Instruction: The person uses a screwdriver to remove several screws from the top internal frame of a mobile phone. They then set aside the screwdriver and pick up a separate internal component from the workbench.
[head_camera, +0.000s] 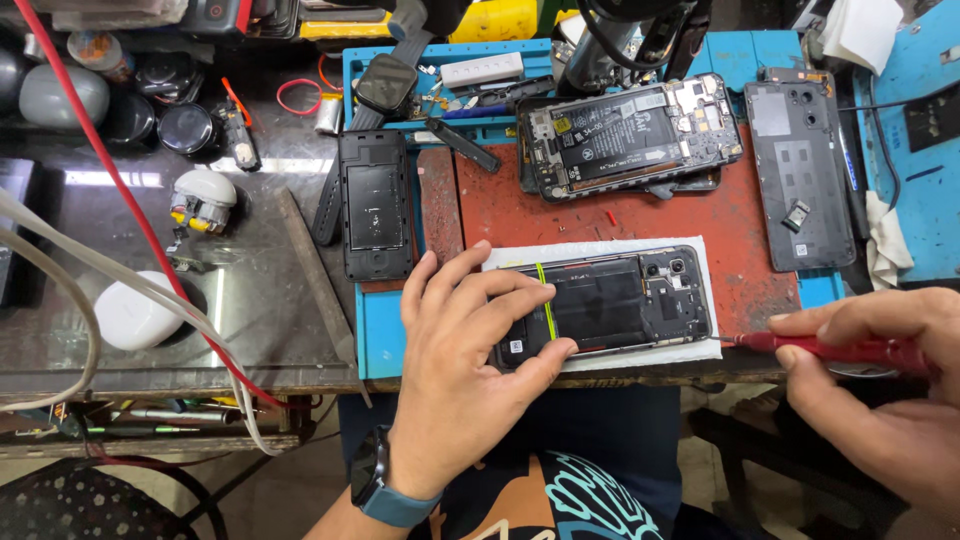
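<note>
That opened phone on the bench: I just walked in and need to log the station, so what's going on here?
A person is working on an opened phone that lies back-up on a white sheet over a red mat. The left hand presses on the phone's left end, fingers spread. The right hand holds a red-handled tool, its tip at the phone's right edge. A second opened phone and a detached back cover lie farther back.

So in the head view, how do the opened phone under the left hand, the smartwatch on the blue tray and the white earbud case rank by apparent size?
1. Opened phone, largest.
2. White earbud case.
3. Smartwatch, smallest, though it lies farther from the camera, so the last two are unsure.
</note>
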